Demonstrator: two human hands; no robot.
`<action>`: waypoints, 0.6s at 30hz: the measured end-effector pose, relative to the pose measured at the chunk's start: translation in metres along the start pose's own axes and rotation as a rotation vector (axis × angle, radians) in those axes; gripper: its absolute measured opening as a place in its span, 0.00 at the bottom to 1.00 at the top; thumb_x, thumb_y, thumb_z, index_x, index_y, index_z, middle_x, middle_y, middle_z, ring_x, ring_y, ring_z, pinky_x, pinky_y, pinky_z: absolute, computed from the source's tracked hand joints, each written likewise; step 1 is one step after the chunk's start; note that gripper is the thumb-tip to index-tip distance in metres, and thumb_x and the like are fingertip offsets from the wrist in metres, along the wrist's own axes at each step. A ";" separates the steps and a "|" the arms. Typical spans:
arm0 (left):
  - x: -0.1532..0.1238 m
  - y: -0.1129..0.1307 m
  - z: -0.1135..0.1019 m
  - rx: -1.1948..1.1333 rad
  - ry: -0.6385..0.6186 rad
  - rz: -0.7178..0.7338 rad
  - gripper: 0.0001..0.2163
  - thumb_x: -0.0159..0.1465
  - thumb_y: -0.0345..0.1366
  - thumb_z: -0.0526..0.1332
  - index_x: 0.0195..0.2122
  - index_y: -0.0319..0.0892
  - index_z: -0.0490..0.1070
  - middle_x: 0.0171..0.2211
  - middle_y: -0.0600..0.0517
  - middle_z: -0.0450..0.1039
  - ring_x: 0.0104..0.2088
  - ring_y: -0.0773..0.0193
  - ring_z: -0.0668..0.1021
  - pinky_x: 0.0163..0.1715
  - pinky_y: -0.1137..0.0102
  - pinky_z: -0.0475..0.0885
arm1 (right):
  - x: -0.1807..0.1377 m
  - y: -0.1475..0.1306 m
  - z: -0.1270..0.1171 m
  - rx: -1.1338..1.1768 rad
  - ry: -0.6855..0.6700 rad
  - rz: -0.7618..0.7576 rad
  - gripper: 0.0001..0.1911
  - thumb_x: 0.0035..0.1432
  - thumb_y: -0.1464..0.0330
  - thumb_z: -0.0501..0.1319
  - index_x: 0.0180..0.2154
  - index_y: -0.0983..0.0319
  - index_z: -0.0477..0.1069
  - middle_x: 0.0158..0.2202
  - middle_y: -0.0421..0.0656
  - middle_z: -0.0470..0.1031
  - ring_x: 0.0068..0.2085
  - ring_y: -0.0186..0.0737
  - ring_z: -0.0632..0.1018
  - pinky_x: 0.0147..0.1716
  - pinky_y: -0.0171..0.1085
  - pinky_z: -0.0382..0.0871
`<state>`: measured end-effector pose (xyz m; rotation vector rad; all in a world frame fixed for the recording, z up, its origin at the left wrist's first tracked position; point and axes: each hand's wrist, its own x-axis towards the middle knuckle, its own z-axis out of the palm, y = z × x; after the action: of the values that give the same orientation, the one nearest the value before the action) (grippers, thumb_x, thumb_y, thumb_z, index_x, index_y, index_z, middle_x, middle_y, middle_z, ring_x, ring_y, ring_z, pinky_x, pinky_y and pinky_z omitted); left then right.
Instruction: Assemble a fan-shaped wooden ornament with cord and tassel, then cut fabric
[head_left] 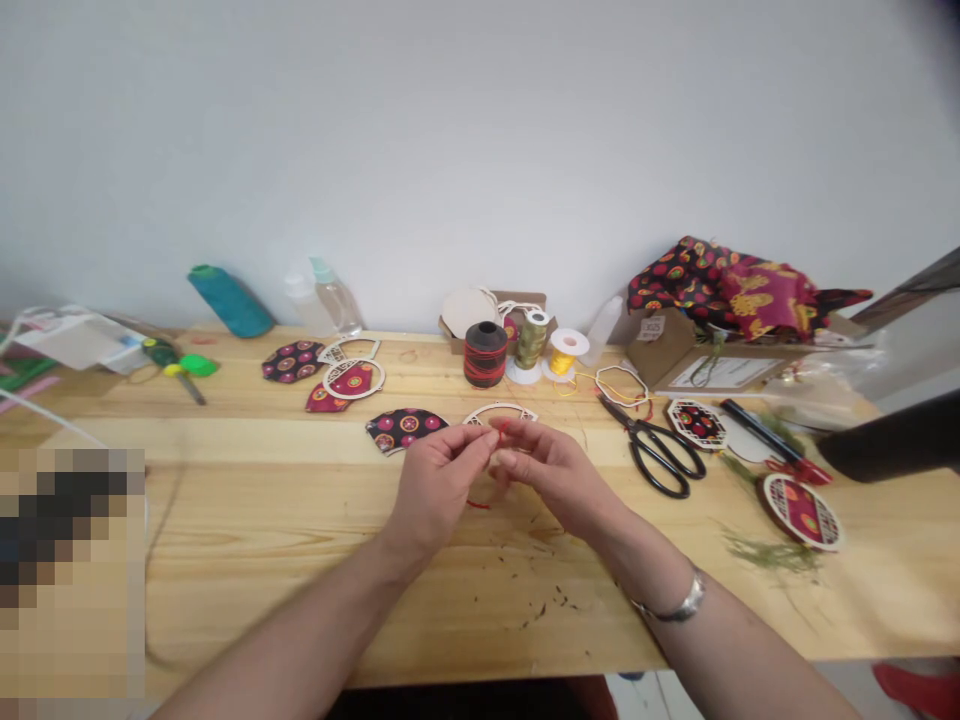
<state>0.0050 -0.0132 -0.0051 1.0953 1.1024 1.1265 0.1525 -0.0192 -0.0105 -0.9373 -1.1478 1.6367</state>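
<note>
Both hands meet over the middle of the wooden table (247, 520). My left hand (439, 480) pinches a thin red thread (501, 432) between thumb and forefinger. My right hand (551, 470) pinches the same thread from the other side, fingers curled. A loose end of the thread hangs down to the table under the hands. Just behind the fingers lies a white fan-shaped frame (499, 412), and to its left a dark patterned fabric piece (405, 428).
Black scissors (660, 450) lie right of the hands. Spools of thread (486, 352) stand at the back centre. Patterned fabric (720, 280) sits piled on a cardboard box at back right. More fabric pieces and frames (349, 378) lie back left, a teal spool (229, 300) beyond.
</note>
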 end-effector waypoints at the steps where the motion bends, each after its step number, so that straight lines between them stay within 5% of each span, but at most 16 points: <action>1: 0.001 0.000 0.000 -0.013 0.010 -0.011 0.07 0.56 0.38 0.66 0.27 0.40 0.78 0.14 0.59 0.59 0.18 0.74 0.59 0.19 0.76 0.55 | 0.000 0.000 0.000 -0.022 -0.001 0.032 0.19 0.48 0.60 0.68 0.41 0.62 0.73 0.31 0.40 0.74 0.27 0.31 0.72 0.29 0.34 0.68; 8: 0.005 0.000 0.003 -0.222 0.044 -0.133 0.10 0.48 0.38 0.71 0.26 0.36 0.78 0.13 0.60 0.58 0.16 0.78 0.55 0.16 0.78 0.49 | -0.001 -0.002 -0.001 -0.367 0.184 -0.037 0.13 0.54 0.60 0.62 0.28 0.64 0.73 0.18 0.35 0.64 0.20 0.29 0.62 0.21 0.32 0.56; 14: 0.007 0.002 0.001 -0.339 0.029 -0.198 0.11 0.45 0.37 0.72 0.25 0.35 0.77 0.12 0.62 0.52 0.16 0.78 0.52 0.16 0.77 0.44 | -0.009 -0.004 0.005 -0.653 0.184 -0.310 0.12 0.62 0.66 0.54 0.38 0.63 0.75 0.31 0.41 0.77 0.32 0.35 0.74 0.34 0.34 0.67; 18: 0.007 0.004 0.001 -0.389 0.014 -0.238 0.12 0.43 0.37 0.73 0.24 0.35 0.76 0.13 0.62 0.53 0.16 0.79 0.52 0.16 0.77 0.43 | -0.010 -0.004 0.006 -0.726 0.177 -0.354 0.11 0.64 0.69 0.53 0.40 0.62 0.74 0.34 0.42 0.79 0.34 0.35 0.76 0.36 0.33 0.68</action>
<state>0.0059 -0.0060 -0.0019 0.6363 0.9447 1.1004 0.1516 -0.0298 -0.0042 -1.2041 -1.7074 0.8283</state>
